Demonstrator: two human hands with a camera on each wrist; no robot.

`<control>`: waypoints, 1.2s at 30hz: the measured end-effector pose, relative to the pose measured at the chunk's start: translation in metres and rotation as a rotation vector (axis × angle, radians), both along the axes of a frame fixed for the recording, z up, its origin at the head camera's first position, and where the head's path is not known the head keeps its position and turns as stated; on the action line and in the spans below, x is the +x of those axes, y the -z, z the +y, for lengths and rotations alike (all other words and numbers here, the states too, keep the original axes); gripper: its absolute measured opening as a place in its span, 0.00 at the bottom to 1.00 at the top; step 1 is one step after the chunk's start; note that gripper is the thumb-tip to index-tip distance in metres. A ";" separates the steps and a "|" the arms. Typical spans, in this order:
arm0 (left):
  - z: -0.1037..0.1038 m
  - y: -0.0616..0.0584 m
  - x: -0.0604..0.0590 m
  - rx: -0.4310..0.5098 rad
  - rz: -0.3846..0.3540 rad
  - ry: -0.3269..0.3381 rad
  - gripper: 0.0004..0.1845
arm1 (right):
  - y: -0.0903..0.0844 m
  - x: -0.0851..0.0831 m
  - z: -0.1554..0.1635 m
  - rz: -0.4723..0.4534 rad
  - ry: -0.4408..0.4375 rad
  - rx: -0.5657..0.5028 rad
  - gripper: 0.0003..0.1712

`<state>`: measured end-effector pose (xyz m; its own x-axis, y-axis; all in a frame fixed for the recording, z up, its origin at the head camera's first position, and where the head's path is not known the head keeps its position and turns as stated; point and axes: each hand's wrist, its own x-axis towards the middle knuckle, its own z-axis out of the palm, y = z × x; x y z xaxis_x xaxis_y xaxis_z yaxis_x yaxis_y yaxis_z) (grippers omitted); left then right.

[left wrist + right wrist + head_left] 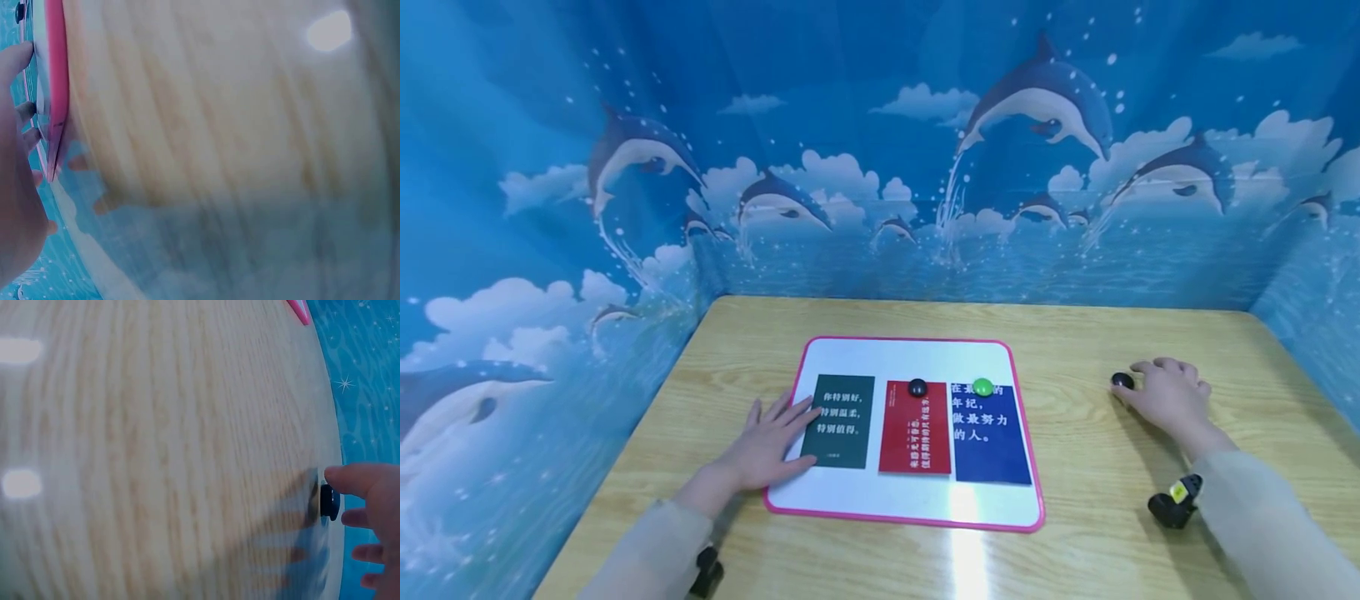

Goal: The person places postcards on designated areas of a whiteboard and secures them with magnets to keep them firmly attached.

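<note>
Your left hand [765, 450] lies flat — fingers straight — pressing the green card [838, 420] on the whiteboard [880, 500]. Your right hand [1168, 393] curls on the table [1075, 550], fingertips pinching a black magnet [1122, 381].

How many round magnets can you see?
3. A black magnet sits on the red card, a green magnet on the blue card, and a dark magnet lies on the table at the right hand's fingertips.

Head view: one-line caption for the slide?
Left hand rests flat on the green card on a pink-rimmed whiteboard; right hand touches a black magnet on the wooden table.
</note>
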<state>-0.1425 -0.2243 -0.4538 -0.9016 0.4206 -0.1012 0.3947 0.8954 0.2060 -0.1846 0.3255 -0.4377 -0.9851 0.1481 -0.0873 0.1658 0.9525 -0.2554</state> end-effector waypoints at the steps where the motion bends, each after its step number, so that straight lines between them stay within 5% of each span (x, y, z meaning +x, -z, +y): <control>1: 0.000 0.000 0.000 -0.001 -0.001 0.000 0.38 | 0.001 0.000 0.001 -0.005 0.000 0.000 0.40; 22: -0.001 0.000 0.000 0.033 -0.012 -0.007 0.44 | 0.007 -0.001 -0.002 0.019 0.009 -0.009 0.30; 36: -0.004 0.004 0.002 0.027 -0.002 -0.007 0.37 | -0.001 -0.011 -0.033 0.064 -0.069 -0.028 0.31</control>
<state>-0.1406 -0.2287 -0.4578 -0.9041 0.4172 -0.0921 0.3882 0.8921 0.2311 -0.1957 0.2926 -0.4364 -0.9966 0.0781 -0.0273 0.0826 0.9533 -0.2904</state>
